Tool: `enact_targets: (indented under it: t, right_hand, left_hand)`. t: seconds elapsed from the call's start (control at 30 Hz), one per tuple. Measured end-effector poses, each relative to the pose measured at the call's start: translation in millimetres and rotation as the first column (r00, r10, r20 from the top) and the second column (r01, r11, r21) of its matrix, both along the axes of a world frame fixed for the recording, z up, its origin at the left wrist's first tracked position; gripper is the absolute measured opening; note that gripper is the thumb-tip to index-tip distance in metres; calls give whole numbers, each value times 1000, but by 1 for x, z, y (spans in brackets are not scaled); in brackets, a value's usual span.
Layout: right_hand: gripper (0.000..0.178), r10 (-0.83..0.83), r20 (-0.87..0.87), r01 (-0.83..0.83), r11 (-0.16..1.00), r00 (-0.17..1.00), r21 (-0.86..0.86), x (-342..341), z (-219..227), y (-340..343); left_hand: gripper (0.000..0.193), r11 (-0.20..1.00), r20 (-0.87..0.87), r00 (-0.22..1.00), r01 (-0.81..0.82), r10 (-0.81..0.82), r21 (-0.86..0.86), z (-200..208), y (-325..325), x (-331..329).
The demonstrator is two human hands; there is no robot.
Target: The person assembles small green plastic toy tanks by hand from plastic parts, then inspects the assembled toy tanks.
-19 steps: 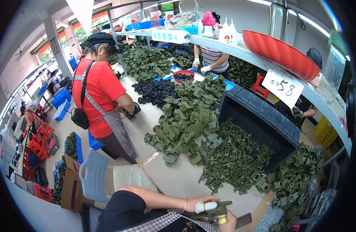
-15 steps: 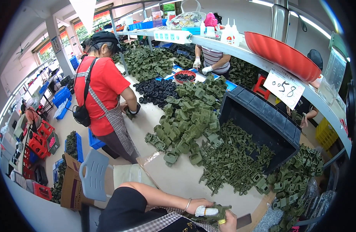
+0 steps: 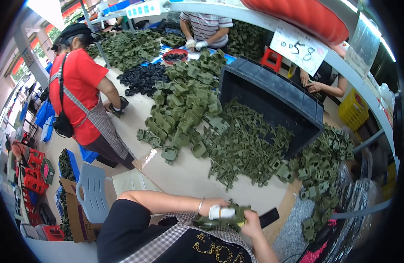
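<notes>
Pinching one green moulded part (image 3: 231, 222) between left hand (image 3: 214, 208) and right hand (image 3: 252, 222), just before the checked apron (image 3: 162, 242).

Found on bench (image 3: 189, 173): tilted black crate (image 3: 278, 93), with small green pieces (image 3: 250, 147) inside and spread before its mouth. Found farther off: red bowl (image 3: 171, 62) holding black pieces (image 3: 175, 56). Unable to make out held part's full outline, partly covered. Cut off at upper edge: large red basin (image 3: 300, 16), interior hidden.
</notes>
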State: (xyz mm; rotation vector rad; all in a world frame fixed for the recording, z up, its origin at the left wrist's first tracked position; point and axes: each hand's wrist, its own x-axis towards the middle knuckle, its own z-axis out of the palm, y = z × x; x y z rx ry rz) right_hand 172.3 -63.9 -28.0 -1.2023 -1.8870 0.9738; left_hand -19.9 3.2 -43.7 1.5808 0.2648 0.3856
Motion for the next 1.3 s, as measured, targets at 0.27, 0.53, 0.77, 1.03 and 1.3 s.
enact_targets:
  t: [0.27, 0.53, 0.77, 1.03, 1.3]
  right_hand:
    - [22, -357, -297, -32, 590, 886, -806, -1, -82, 18]
    - [46, -163, 603, 489, 760, 781, -427, -39, -146, 81]
    - [47, -335, 694, 557, 822, 637, -114, -27, -192, 82]
    - [31, -417, -347, 10, 651, 840, -759, -9, -38, 41]
    - [35, -347, -60, 312, 897, 936, -314, -42, -29, 18]
  left_hand:
    - [47, 880, -246, 947, -291, 208, -375, -96, -19, -55]
    - [47, 172, -164, 922, -236, 351, -957, -65, -7, -73]
    - [40, 216, -204, 856, -338, 474, -916, -70, -9, -79]
    - [58, 210, -200, 844, -340, 497, -916, -43, 17, -54]
    - [47, 757, -81, 790, -606, 607, -244, 3, 1, -9]
